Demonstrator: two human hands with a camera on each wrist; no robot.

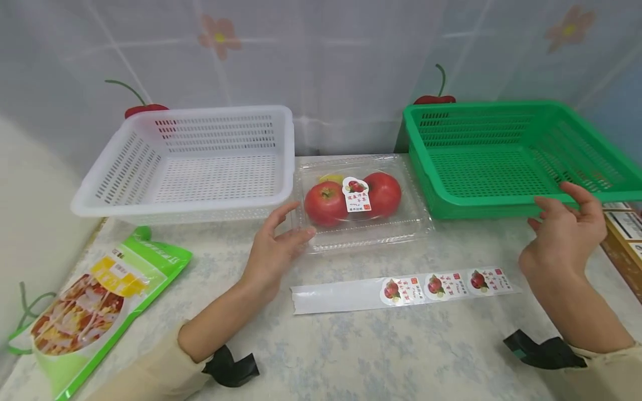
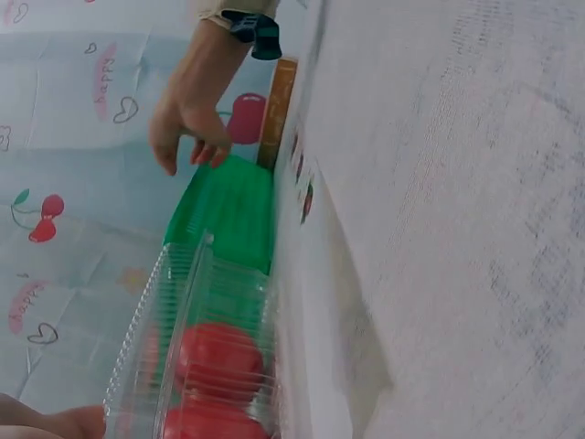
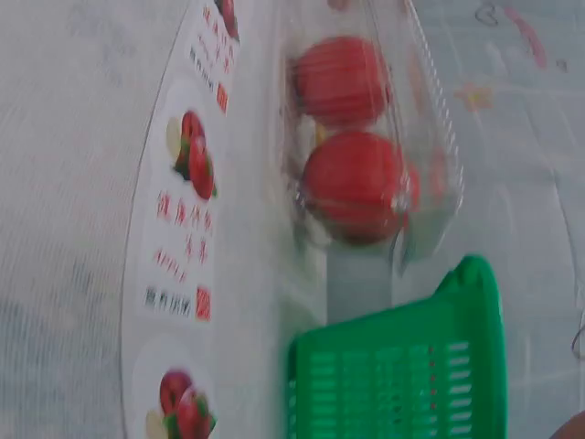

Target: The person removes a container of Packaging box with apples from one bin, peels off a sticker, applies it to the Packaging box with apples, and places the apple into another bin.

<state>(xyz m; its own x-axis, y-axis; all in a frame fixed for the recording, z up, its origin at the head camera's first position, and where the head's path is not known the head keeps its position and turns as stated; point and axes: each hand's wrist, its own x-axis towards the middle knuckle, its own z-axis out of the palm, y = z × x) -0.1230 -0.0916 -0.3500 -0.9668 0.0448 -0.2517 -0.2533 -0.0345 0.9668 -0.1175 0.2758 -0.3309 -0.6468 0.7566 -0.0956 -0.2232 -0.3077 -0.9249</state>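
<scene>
A clear plastic clamshell box (image 1: 321, 240) stands between two baskets, lid closed. Inside are red apples (image 1: 382, 195), and something yellow-green shows behind them. A white apple label (image 1: 357, 195) sits on the lid. My left hand (image 1: 276, 242) is at the box's near left corner, thumb and fingers spread and fingertips right at its edge. Over the front rim of the green basket (image 1: 481, 200), my right hand (image 1: 567, 234) hangs with fingers loosely bent, holding nothing. In front of the box lies a label strip (image 1: 336, 298) with several apple labels at its right end.
The white basket (image 1: 185, 209) stands at the back left, with nothing in it. A green food bag (image 1: 105, 295) lies at the left. Beside the green basket, a brown box (image 1: 627, 239) is partly in view at the right edge. Behind the table hangs a patterned curtain (image 1: 346, 67).
</scene>
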